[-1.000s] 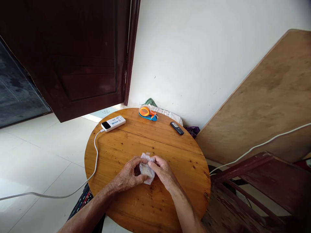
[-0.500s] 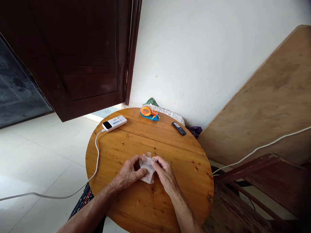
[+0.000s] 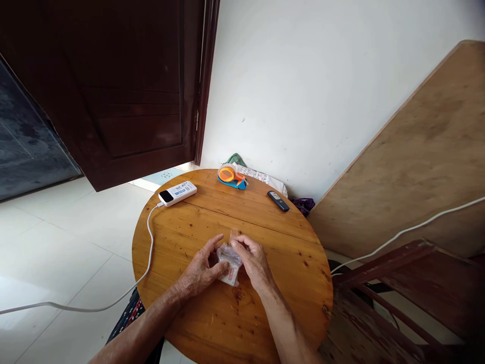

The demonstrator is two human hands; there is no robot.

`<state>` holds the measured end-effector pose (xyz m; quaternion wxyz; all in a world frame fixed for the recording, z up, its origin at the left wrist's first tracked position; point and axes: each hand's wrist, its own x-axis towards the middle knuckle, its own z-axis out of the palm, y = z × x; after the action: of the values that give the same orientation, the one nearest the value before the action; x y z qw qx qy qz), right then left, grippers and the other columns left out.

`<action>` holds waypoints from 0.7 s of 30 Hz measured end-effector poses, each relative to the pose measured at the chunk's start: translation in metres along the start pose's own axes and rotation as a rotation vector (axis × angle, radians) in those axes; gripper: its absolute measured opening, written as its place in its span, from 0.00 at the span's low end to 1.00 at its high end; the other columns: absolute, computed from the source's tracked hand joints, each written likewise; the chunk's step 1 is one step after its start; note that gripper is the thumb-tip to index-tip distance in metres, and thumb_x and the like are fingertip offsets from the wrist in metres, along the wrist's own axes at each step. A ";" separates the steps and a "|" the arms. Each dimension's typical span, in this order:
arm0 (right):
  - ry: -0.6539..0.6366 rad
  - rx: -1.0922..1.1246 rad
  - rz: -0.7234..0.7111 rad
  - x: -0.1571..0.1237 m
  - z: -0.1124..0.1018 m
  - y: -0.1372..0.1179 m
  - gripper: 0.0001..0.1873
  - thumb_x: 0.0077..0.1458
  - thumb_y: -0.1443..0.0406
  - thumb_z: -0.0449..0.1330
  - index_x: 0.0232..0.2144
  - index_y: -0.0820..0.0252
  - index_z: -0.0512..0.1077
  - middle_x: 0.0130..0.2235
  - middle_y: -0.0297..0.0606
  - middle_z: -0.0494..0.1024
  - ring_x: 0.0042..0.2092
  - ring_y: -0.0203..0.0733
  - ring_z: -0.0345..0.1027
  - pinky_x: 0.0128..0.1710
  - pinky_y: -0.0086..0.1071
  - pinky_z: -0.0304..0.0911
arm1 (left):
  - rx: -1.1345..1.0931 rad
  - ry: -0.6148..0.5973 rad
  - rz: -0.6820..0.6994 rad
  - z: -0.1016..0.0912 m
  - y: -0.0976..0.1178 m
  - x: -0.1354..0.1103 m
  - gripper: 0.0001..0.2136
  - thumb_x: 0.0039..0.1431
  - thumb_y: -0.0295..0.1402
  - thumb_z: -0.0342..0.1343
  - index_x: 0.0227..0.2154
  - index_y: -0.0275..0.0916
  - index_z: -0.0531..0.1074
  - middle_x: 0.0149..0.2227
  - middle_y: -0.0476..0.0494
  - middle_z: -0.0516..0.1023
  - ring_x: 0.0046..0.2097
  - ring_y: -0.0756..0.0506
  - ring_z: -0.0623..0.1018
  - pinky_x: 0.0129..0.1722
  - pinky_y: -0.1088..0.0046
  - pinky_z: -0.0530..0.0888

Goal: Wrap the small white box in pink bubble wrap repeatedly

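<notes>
Both my hands rest near the middle of a round wooden table [image 3: 189, 323]. My left hand [image 3: 200, 272] holds a small crumpled clear plastic packet [image 3: 228, 260] against the tabletop, thumb on its side and forefinger stretched forward. My right hand [image 3: 254, 263] pinches a short strip of clear tape [image 3: 234, 233] at the packet's upper edge, lifting it slightly. What the packet contains is unclear; a bit of red print shows at its lower end.
At the table's far side lie a white power bank [image 3: 177, 192] with a white cable [image 3: 148, 242], an orange and blue tape dispenser [image 3: 230, 176] and a small dark device [image 3: 278, 200]. A brown board [image 3: 417, 151] leans on the wall at right; dark wooden furniture [image 3: 397, 298] stands beside it.
My right hand's fingers have moved up to the packet's top edge and raised the tape strip. My left forefinger has straightened out. The packet sits a little lower under my hands.
</notes>
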<state>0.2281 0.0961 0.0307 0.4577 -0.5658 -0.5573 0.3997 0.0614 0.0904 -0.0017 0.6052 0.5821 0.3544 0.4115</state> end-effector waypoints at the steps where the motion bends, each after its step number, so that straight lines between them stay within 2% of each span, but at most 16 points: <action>1: 0.010 0.003 -0.008 -0.001 0.000 0.000 0.16 0.55 0.53 0.59 0.27 0.59 0.72 0.26 0.32 0.72 0.30 0.38 0.63 0.31 0.30 0.59 | -0.004 -0.001 0.003 0.000 0.000 0.000 0.37 0.55 0.42 0.60 0.65 0.36 0.54 0.47 0.41 0.74 0.46 0.44 0.74 0.48 0.66 0.71; 4: 0.032 -0.014 -0.050 -0.008 0.000 0.002 0.15 0.57 0.54 0.58 0.28 0.58 0.71 0.27 0.33 0.73 0.31 0.39 0.65 0.32 0.30 0.61 | 0.017 0.008 0.008 0.000 -0.001 0.000 0.35 0.57 0.43 0.59 0.64 0.36 0.55 0.47 0.41 0.75 0.45 0.44 0.75 0.48 0.66 0.72; 9: 0.045 -0.134 -0.157 -0.027 -0.001 0.001 0.10 0.60 0.59 0.56 0.31 0.57 0.72 0.32 0.36 0.78 0.33 0.41 0.71 0.35 0.31 0.65 | 0.185 0.068 0.026 0.002 -0.001 0.000 0.29 0.61 0.41 0.55 0.63 0.36 0.60 0.48 0.40 0.76 0.47 0.43 0.76 0.51 0.64 0.71; 14: 0.075 -0.360 -0.460 -0.040 -0.002 0.007 0.10 0.63 0.66 0.53 0.38 0.55 0.74 0.41 0.39 0.80 0.44 0.42 0.74 0.46 0.31 0.67 | 0.362 0.137 0.057 0.006 -0.003 -0.001 0.25 0.63 0.42 0.53 0.60 0.38 0.65 0.52 0.38 0.76 0.52 0.41 0.74 0.56 0.62 0.69; 17: 0.113 -0.498 -0.608 -0.042 -0.003 0.016 0.11 0.64 0.69 0.52 0.41 0.54 0.75 0.43 0.41 0.80 0.46 0.42 0.75 0.48 0.32 0.68 | 0.429 0.164 0.086 0.006 -0.007 -0.001 0.23 0.64 0.43 0.51 0.59 0.39 0.67 0.51 0.38 0.76 0.52 0.40 0.74 0.56 0.60 0.68; 21: 0.142 -0.671 -0.734 -0.044 -0.007 0.016 0.13 0.63 0.70 0.52 0.44 0.55 0.75 0.45 0.42 0.80 0.46 0.42 0.76 0.47 0.33 0.69 | 0.426 0.156 0.099 0.005 -0.013 0.001 0.22 0.65 0.43 0.49 0.58 0.39 0.68 0.51 0.38 0.77 0.53 0.40 0.73 0.57 0.59 0.68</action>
<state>0.2364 0.0529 0.0143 0.3980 -0.4742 -0.7848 -0.0283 0.0669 0.0893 -0.0142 0.4186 0.6796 0.4501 0.4004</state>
